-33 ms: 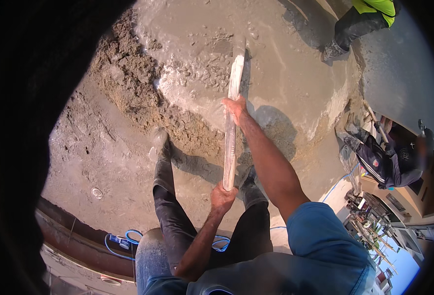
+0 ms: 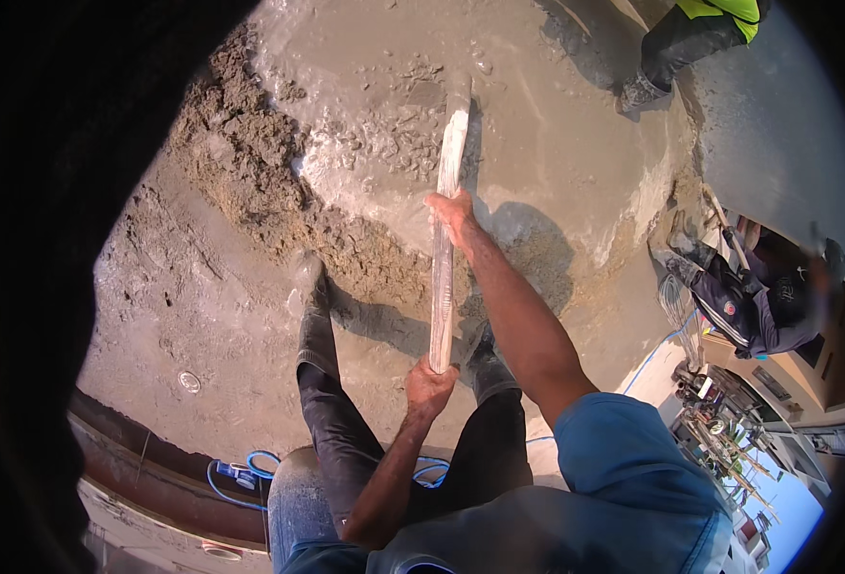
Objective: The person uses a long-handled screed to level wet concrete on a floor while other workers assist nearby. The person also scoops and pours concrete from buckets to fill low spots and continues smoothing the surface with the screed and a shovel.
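Observation:
A long, flat-sided wooden handle [image 2: 444, 277] slants away from me, pale with dried mud or cement. My left hand [image 2: 431, 388] is closed round its near end. Higher up, about the middle, my right hand [image 2: 455, 216] wraps it, with the right arm stretched out. The far end runs into wet grey concrete [image 2: 528, 115], and whatever tool head it carries is hidden there. A rough, lumpy ridge of brown-grey mix [image 2: 250, 163] lies left of the handle and curves toward my boots.
My muddy left boot [image 2: 310, 273] stands by the ridge. Another person's leg [image 2: 676, 62] is at the far right; a second person [image 2: 748, 297] bends over with a long-handled tool. A blue hose [image 2: 262, 464] and a round drain cover [image 2: 189, 382] lie near left.
The whole view has shifted slightly. My hands keep the same grip, and the handle's upper part sits a little farther left. The bending person at right has moved a little.

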